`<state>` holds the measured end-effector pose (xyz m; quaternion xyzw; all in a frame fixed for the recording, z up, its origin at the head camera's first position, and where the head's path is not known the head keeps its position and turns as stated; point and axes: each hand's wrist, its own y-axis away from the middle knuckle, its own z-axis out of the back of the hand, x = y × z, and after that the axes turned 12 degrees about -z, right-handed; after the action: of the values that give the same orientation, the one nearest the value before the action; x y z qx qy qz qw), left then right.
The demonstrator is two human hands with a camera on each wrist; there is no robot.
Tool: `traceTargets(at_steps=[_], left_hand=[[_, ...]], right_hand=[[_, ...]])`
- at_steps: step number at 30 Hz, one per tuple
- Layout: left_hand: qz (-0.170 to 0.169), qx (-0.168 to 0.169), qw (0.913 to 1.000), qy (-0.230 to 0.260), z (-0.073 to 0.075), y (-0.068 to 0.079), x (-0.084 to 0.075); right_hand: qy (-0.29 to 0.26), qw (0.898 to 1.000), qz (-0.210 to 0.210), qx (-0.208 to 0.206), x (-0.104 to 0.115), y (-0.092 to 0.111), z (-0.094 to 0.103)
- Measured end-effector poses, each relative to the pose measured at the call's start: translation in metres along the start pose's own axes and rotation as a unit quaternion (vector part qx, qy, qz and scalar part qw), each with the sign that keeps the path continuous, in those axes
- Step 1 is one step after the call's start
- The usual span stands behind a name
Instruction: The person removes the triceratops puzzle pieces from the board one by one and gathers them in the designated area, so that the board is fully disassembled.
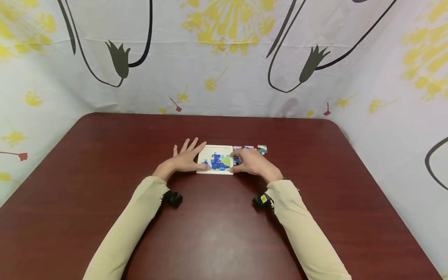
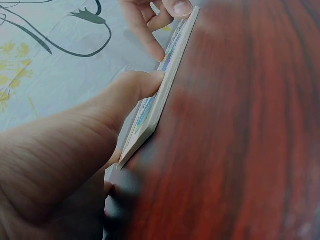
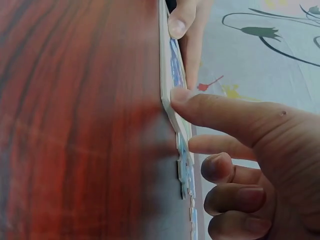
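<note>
A white-framed jigsaw puzzle board [image 1: 215,172] lies flat on the table, with blue and green picture pieces [image 1: 219,161] inside its frame. My left hand [image 1: 185,160] is at its left side, fingers spread; the thumb [image 2: 150,82] rests on the near left part of the board. At the opposite side is my right hand [image 1: 253,161]. Its thumb [image 3: 182,96] touches the board near the right corner and its forefinger [image 3: 220,145] reaches the right edge, while the other fingers curl inward. Whether a piece is pinched between thumb and forefinger is hidden.
Several loose puzzle pieces [image 1: 262,148] lie just right of the board, partly under the right hand. The dark red-brown table [image 1: 210,225] ends at a patterned white cloth [image 1: 224,89] behind. A black wrist camera [image 1: 173,198] sits below each hand.
</note>
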<state>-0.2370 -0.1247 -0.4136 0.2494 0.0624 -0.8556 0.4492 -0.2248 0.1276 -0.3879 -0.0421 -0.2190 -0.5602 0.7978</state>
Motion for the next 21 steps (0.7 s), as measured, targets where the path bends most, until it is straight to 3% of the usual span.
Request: traceTargets(at_steps=[6, 13, 21], left_hand=[[0.006, 0.006, 0.9999, -0.008, 0.0029, -0.0033, 0.0005], [-0.001, -0.002, 0.9999, 0.015, 0.007, -0.0001, -0.0029], [0.008, 0.01, 0.9999, 0.004, 0.004, -0.0017, -0.002]], right_hand=[[0.0, 1.0, -0.002, 0.003, 0.0017, -0.0004, 0.003], [-0.006, 1.0, -0.009, 0.004, 0.0032, -0.0001, 0.0046], [-0.053, 0.997, 0.001, 0.048, -0.0007, -0.0042, 0.0022]])
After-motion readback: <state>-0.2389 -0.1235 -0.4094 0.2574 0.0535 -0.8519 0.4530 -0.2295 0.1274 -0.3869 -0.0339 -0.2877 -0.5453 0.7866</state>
